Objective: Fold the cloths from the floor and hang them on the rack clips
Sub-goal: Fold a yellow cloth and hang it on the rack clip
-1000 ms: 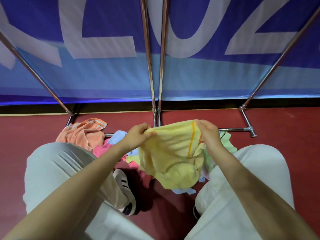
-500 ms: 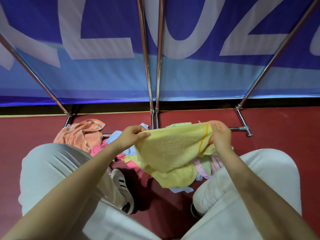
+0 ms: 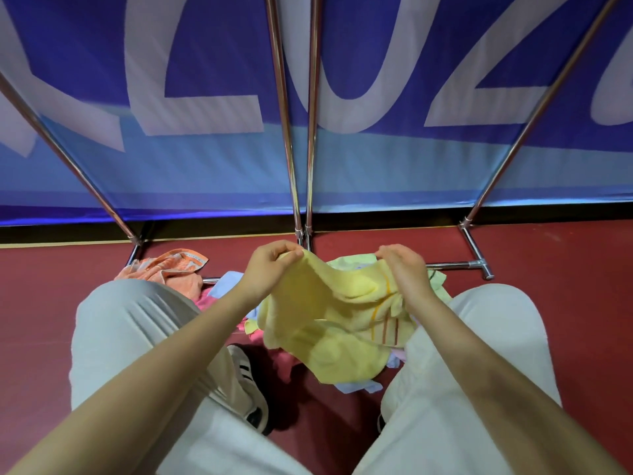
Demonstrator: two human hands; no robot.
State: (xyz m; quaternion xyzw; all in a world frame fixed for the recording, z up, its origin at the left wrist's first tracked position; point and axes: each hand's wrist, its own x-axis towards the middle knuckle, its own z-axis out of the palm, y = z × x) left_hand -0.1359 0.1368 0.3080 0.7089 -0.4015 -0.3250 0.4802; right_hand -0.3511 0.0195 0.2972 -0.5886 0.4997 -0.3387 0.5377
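While both hands pinch its top edge, the soft yellow terry cloth (image 3: 329,323) hangs above the floor pile.
Left hand (image 3: 270,265) and right hand (image 3: 402,269) grip corners; folding seems begun. Next: bring corners together, then lift toward the chrome tube rack (image 3: 291,149).

Person squatting, both hands holding up a yellow towel (image 3: 329,323) over a cloth pile.

Left hand (image 3: 270,265) pinching the towel's upper left edge, right hand (image 3: 402,269) gripping its upper right edge near the orange stripes; towel sagging between them. Orange towel (image 3: 168,269) lying crumpled on the red floor (image 3: 565,269) by the left knee; pink, blue, green cloths showing underneath. Chrome rack poles (image 3: 310,132) rising in front of a blue banner (image 3: 376,46). Black-striped sneaker (image 3: 248,389) showing between the knees.
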